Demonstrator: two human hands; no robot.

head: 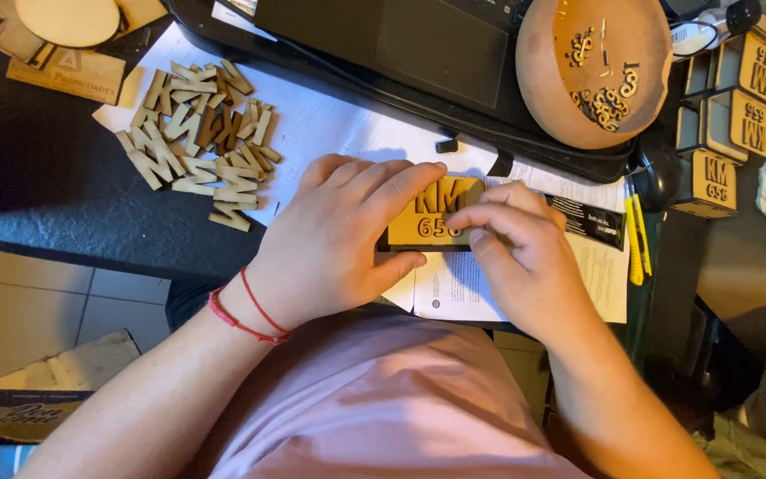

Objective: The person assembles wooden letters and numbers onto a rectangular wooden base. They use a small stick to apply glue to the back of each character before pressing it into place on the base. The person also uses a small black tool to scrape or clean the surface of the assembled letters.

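Paper sheets (330, 124) cover the middle of my dark worktable (37, 177), and grey floor tiles (64, 302) show past its near edge, with a cardboard box (37, 390) down there on the left. A pile of wooden letter cutouts (197, 146) lies on the paper to my left. Up ahead sits a black laptop (418, 44), and beside it a round wooden bowl (591, 66) with small cut pieces inside. On the right, finished wooden plaques (729, 124) stand stacked near two yellow utility knives (637, 235).

My left hand (339, 239) clamps a small rectangular wooden plaque (432, 222), fingers laid together along its top edge and thumb pressed under its lower edge. My right hand (520, 248) meets it from the other side, fingertips (458, 220) bunched and pressing on the plaque's face. The plaque rests on the paper, just in front of me, at the table's near edge.
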